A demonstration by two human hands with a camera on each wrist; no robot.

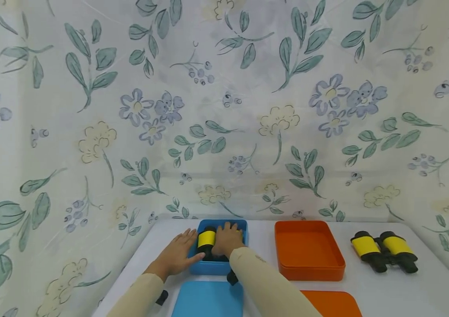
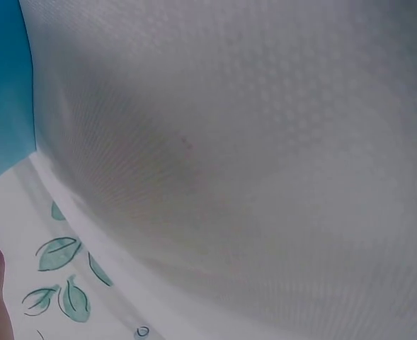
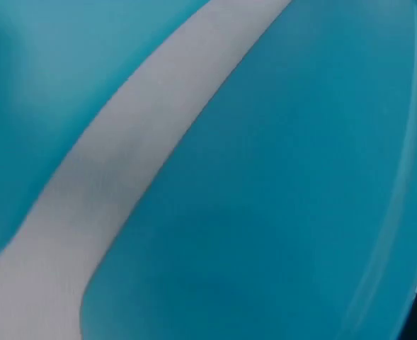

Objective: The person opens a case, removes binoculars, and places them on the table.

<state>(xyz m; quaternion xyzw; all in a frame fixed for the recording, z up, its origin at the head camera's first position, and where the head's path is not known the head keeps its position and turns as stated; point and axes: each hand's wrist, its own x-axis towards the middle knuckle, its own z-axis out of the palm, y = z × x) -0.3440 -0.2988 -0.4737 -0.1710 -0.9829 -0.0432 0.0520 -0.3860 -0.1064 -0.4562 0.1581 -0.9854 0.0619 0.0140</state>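
Observation:
In the head view, black binoculars with yellow bands (image 1: 206,238) lie inside a blue box (image 1: 212,267). My right hand (image 1: 228,240) rests over their right barrel, fingers spread toward the far side, and hides most of that half. At the box's left side lies my left hand (image 1: 178,253), fingers straight and thumb reaching to the front left corner. Just before the box is a flat blue lid (image 1: 208,299). Blue surfaces fill much of the right wrist view, with no hand showing; pale cloth covers most of the left wrist view.
An orange box (image 1: 307,244) stands to the right, with a flat orange lid (image 1: 333,304) in front of it. Farther right lie other black and yellow binoculars (image 1: 384,251). A floral cloth (image 1: 224,132) hangs behind the white table (image 1: 261,240).

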